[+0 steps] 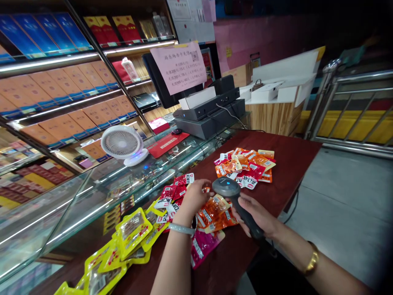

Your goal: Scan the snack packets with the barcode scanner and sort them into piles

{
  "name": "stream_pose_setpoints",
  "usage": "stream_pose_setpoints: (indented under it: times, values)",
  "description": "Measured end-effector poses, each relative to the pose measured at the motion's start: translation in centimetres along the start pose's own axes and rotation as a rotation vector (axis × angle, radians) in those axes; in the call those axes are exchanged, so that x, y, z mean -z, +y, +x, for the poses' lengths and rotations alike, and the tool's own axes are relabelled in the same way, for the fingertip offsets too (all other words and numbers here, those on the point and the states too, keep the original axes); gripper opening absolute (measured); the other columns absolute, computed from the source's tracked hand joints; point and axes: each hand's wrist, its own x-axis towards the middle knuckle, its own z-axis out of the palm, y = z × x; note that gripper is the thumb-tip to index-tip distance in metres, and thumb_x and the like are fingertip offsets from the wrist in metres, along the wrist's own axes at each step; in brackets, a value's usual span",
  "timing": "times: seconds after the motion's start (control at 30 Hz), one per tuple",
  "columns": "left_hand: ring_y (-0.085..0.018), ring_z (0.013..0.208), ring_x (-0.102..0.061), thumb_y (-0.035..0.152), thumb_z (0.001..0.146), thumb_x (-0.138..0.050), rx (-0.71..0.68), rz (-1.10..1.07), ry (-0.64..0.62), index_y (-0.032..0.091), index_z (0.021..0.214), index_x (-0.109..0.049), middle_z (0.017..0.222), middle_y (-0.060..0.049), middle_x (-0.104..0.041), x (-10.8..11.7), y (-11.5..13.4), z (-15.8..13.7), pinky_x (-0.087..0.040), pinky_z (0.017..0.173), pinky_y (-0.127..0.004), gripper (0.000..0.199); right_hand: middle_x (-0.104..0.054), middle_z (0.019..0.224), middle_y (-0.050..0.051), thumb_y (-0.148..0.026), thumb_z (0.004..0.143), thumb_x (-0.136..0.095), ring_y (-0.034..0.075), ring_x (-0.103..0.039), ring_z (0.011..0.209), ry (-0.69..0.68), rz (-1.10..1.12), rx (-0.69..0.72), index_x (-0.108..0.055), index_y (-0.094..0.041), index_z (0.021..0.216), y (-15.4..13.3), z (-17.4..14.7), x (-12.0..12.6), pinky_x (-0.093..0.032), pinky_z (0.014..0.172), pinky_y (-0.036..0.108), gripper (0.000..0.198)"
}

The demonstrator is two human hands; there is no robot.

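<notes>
My right hand (256, 215) is wrapped round the handle of a dark grey barcode scanner (227, 187), whose head points to the left over the packets. My left hand (196, 196) hovers at the pile, its fingers curved and apart. Just under and beside it lie orange snack packets (215, 211), and a magenta packet (204, 246) is nearer to me. Red-and-white snack packets (168, 194) lie to the left of that hand. Closer on the left, yellow snack packets (133, 229) overlap in a long heap. Part of the orange pile is hidden behind my hands.
A second pile of orange and red packets (245, 166) sits farther back on the dark red table (291, 151). Along the left runs a glass display counter (92, 196) with a white fan (123, 143). Behind are a monitor (158, 78), a cash drawer (211, 119) and cables; a metal railing (353, 110) stands right.
</notes>
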Motion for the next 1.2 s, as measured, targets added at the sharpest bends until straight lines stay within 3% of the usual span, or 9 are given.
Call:
stream_pose_setpoints:
  times: [0.1, 0.17, 0.23, 0.37, 0.53, 0.67, 0.93, 1.2]
  values:
    - [-0.031, 0.108, -0.059, 0.047, 0.058, -0.078, 0.04, 0.463, -0.172, 0.022, 0.108, -0.067, 0.114, -0.011, -0.064, 1.5, 0.5, -1.0, -0.044, 0.095, -0.043, 0.057, -0.056, 0.06, -0.005, -0.05, 0.093, -0.051, 0.005, -0.046, 0.031, 0.009, -0.004, -0.009, -0.048, -0.02, 0.102, -0.1, 0.0, 0.0, -0.042, 0.029, 0.014, 0.032]
    - [-0.034, 0.111, -0.057, 0.056, 0.053, -0.079, 0.077, 0.601, -0.25, 0.023, 0.11, -0.065, 0.117, -0.013, -0.063, 1.7, 1.1, -1.4, -0.044, 0.093, -0.046, 0.067, -0.056, 0.061, -0.005, -0.049, 0.093, -0.051, 0.006, -0.047, 0.031, 0.011, -0.004, -0.012, -0.048, -0.02, 0.103, -0.2, 0.0, 0.0, -0.041, 0.028, 0.014, 0.031]
    - [-0.035, 0.11, -0.058, 0.058, 0.054, -0.078, 0.09, 0.652, -0.27, 0.022, 0.105, -0.065, 0.115, -0.013, -0.064, 1.3, 1.4, -1.5, -0.043, 0.092, -0.045, 0.064, -0.057, 0.06, -0.005, -0.049, 0.093, -0.051, 0.006, -0.048, 0.03, 0.013, -0.001, -0.01, -0.049, -0.019, 0.103, -0.2, 0.0, 0.0, -0.041, 0.028, 0.014, 0.032]
    - [-0.03, 0.098, -0.063, 0.055, 0.06, -0.075, 0.092, 0.614, -0.264, 0.02, 0.095, -0.064, 0.102, -0.01, -0.069, 0.8, 1.1, -1.0, -0.044, 0.083, -0.037, 0.051, -0.057, 0.06, -0.005, -0.05, 0.093, -0.051, 0.006, -0.048, 0.03, 0.01, 0.002, -0.009, -0.05, -0.019, 0.106, -0.2, 0.0, 0.0, -0.042, 0.028, 0.015, 0.033]
    - [-0.021, 0.083, -0.064, 0.046, 0.072, -0.069, 0.17, 0.441, -0.033, 0.023, 0.104, -0.055, 0.093, -0.005, -0.069, 1.7, -0.2, -0.7, -0.04, 0.066, -0.026, 0.042, -0.057, 0.06, -0.005, -0.052, 0.093, -0.051, 0.006, -0.048, 0.03, 0.005, 0.0, -0.02, -0.051, -0.019, 0.112, -0.2, -0.1, 0.0, -0.042, 0.029, 0.015, 0.038]
    - [-0.018, 0.08, -0.063, 0.041, 0.074, -0.068, 0.148, 0.328, 0.064, 0.023, 0.1, -0.052, 0.09, -0.003, -0.067, 2.1, -0.6, -0.7, -0.039, 0.066, -0.024, 0.036, -0.056, 0.06, -0.005, -0.053, 0.092, -0.052, 0.005, -0.047, 0.03, 0.011, -0.009, -0.029, -0.052, -0.017, 0.113, -0.5, 0.0, -0.2, -0.041, 0.028, 0.014, 0.041]
    - [-0.017, 0.081, -0.062, 0.037, 0.074, -0.069, 0.055, 0.306, 0.091, 0.02, 0.099, -0.054, 0.093, -0.004, -0.066, 1.8, -0.9, -0.6, -0.038, 0.065, -0.024, 0.034, -0.055, 0.061, -0.005, -0.054, 0.091, -0.053, 0.006, -0.048, 0.031, 0.003, -0.014, -0.01, -0.052, -0.016, 0.112, -0.5, -0.1, -0.1, -0.042, 0.029, 0.015, 0.043]
    - [-0.018, 0.083, -0.062, 0.038, 0.074, -0.068, 0.106, 0.247, 0.117, 0.021, 0.102, -0.052, 0.094, -0.004, -0.066, 0.8, -0.9, -0.1, -0.04, 0.068, -0.024, 0.037, -0.054, 0.06, -0.006, -0.057, 0.088, -0.055, 0.006, -0.047, 0.031, 0.011, -0.025, -0.019, -0.052, -0.017, 0.114, -0.5, -0.1, -0.3, -0.041, 0.029, 0.015, 0.048]
